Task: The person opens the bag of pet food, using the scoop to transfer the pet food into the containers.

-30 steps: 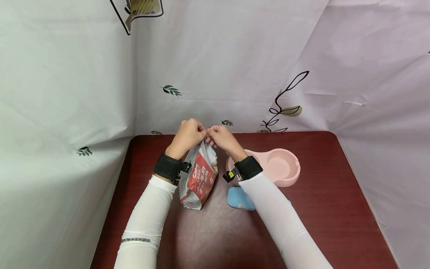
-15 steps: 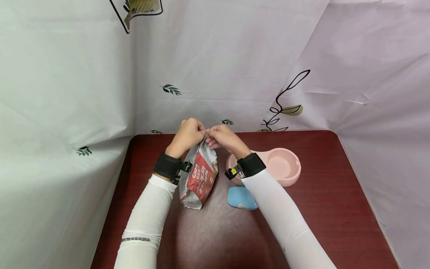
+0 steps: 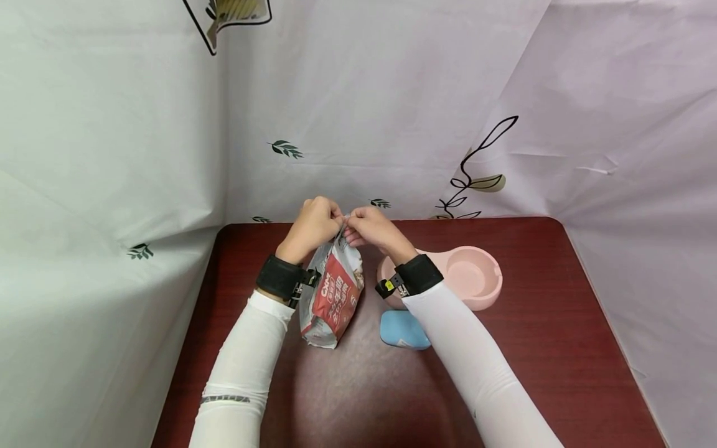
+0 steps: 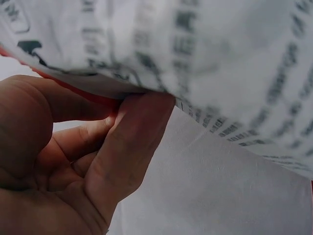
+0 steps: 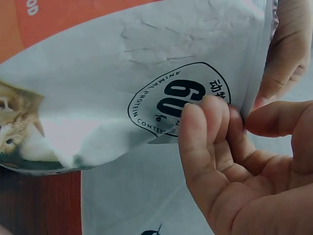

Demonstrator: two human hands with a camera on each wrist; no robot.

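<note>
Pinching the bag by its top edge, the left hand covers part of the bag's left side from me. From the left wrist, the small print above its thumb is too blurred to read. At the right of the bag's top, the right hand grips the same edge between thumb and forefinger. I cannot tell whether the edge is sealed or parted there. Right of the bag, the right sleeve cuts off a blue thing I cannot identify, and a black strap hides part of a pink dish.

Pale cloth printed with leaves rises to the left of the bag, behind it and to its right. The table below the bag is dark red, with a whitish glare at the bag's near end.

Below both hands, the bag slants over the table, pale grey and creased, with a red panel of white lettering. From the right wrist I make out what looks like a cat, cut off, then a large 60 inside an outline, partly behind the fingers.
</note>
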